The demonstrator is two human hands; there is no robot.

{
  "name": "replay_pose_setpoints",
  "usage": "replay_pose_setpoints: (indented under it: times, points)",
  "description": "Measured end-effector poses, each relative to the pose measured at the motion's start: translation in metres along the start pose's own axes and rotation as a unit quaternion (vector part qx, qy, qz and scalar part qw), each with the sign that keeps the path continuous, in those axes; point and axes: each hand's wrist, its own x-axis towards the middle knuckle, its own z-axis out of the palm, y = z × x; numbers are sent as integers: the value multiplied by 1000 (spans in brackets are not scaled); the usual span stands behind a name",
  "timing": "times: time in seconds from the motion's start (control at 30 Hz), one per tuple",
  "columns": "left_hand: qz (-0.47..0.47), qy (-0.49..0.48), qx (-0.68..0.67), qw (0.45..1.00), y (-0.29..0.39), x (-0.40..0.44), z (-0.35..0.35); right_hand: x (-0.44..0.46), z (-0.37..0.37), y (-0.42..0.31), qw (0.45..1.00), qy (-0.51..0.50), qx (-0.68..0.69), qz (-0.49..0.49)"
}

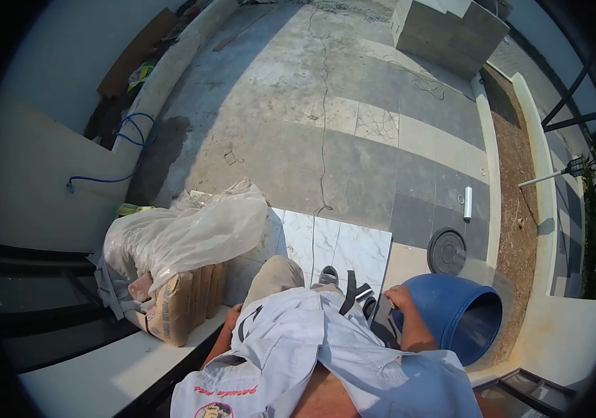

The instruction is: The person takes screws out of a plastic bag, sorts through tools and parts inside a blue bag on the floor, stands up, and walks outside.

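Observation:
My left hand (233,317) is low at my left side, beside my hip and the pale ledge (120,367). My shirt and leg partly cover it, and its fingers are hard to make out. On the other side, my right hand (399,297) is closed, its fingers curled just left of the blue plastic barrel (423,296). Whatever it may hold is too small to name. The barrel lies tipped with its mouth to the right. A black strap (349,292) runs in front of my shirt, above a sandal (328,275).
Paper sacks (172,306) under a plastic sheet (193,233) stand at left. Marble-look tiles (353,245) lie ahead, crossed by a thin cable (324,125). A black round lid (447,251) and white tube (468,204) lie at right. A block stack (444,38) stands far off.

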Motion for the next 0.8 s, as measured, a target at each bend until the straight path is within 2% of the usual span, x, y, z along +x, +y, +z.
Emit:
replay_pose_setpoints:
  times: [0.03,0.07,0.1,0.17,0.23,0.3,0.37,0.4,0.43,0.5,0.53,0.57,0.6,0.7,0.8]
  points:
    - [9,20,-35,999,-14,29,6,16,-33,-18,995,43,86,-3]
    - [19,39,-67,997,-24,58,11,34,-65,-38,991,67,116,12]
    - [41,29,-46,998,-27,80,15,50,-95,-65,984,92,149,28]
    - [-11,23,-25,999,-26,123,10,91,-138,-99,977,147,154,-29]
    - [-37,-5,-91,995,25,137,-28,97,-170,-155,967,170,188,-10]
    - [-96,29,-17,995,78,162,-56,107,-193,-201,964,196,180,4]
    - [-79,60,67,993,114,203,-89,123,-184,-225,958,178,221,32]
    - [-63,21,83,994,136,225,-110,143,-167,-225,959,164,231,28]
    - [-93,46,-24,994,172,241,-127,155,-153,-232,961,111,250,42]
    - [-159,86,-231,956,243,261,-154,166,-132,-253,995,26,93,33]
    - [-154,88,-219,960,258,277,-165,167,-122,-264,1000,-4,-7,-6]
    - [-145,90,-205,964,273,302,-180,207,-90,-240,977,-78,-189,-65]
    - [-127,96,-191,969,300,327,-197,208,-88,-248,973,-104,-192,-79]
    - [-82,85,-182,976,380,377,-219,212,-103,-264,994,-94,-12,48]
    - [-54,62,-161,983,441,431,-222,245,-128,-291,991,-92,37,93]
